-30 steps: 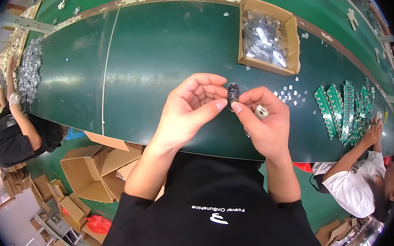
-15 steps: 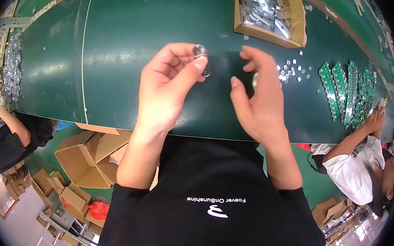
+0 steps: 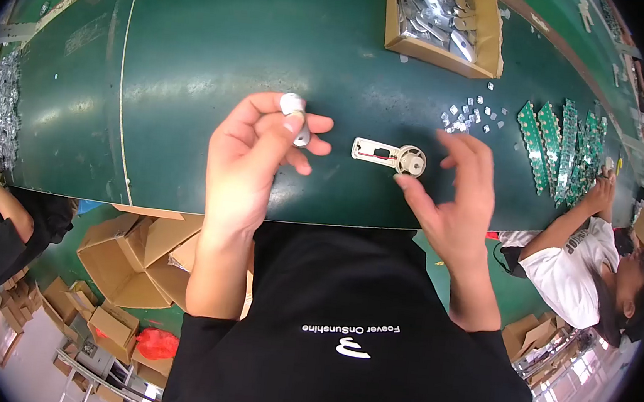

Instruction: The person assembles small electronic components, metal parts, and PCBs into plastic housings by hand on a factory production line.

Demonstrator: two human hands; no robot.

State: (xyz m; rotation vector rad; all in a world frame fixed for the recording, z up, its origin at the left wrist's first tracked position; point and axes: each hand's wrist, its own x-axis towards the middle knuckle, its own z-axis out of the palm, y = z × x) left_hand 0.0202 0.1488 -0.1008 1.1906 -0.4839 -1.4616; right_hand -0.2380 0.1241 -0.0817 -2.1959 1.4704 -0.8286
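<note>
Left hand (image 3: pixel 248 151): pinching silver casing piece (image 3: pixel 302 136)
Right hand (image 3: pixel 457 202): fingers parted, grip free
Wired housing (image 3: pixel 374 152): between both grips

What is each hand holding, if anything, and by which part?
The left hand pinches a silvery rounded-end piece around its middle; the right hand, open, holds nothing.
</note>
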